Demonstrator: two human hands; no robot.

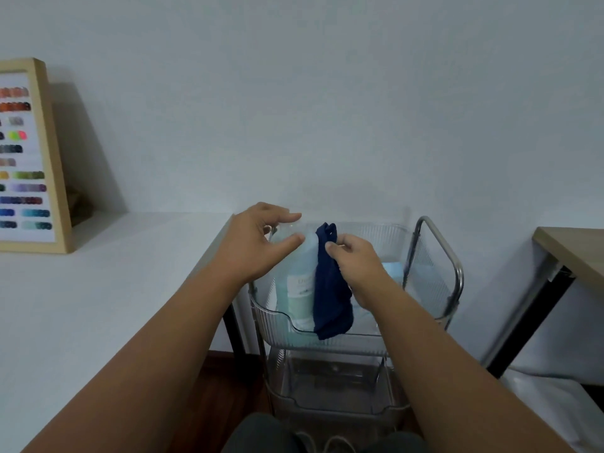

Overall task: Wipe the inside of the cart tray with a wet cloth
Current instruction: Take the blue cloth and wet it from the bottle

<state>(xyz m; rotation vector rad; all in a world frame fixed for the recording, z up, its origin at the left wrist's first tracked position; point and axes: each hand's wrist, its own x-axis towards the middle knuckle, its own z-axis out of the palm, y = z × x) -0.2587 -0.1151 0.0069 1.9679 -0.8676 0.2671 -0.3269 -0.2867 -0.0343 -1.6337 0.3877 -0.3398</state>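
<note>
Clear ribbed cart tray (pixel 273 317), lower centre of frame, top tier of a chrome-framed trolley; holds a pale blue bottle (pixel 299 289) standing upright; dark blue cloth (pixel 331 299) hangs in front of the bottle, lower end draped over the tray's near rim; right hand (pixel 358 261), grip pinched shut on the cloth's upper part; left hand (pixel 258 243), grip loosely open, fingers curled at the bottle's top; white tabletop (pixel 98 289) at left; framed colour chart (pixel 29 155), upper left

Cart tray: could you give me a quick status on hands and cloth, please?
Right hand pinching dark blue cloth above top cart tray. Left hand open, at bottle top. Bottle standing in tray, in the way.
</note>
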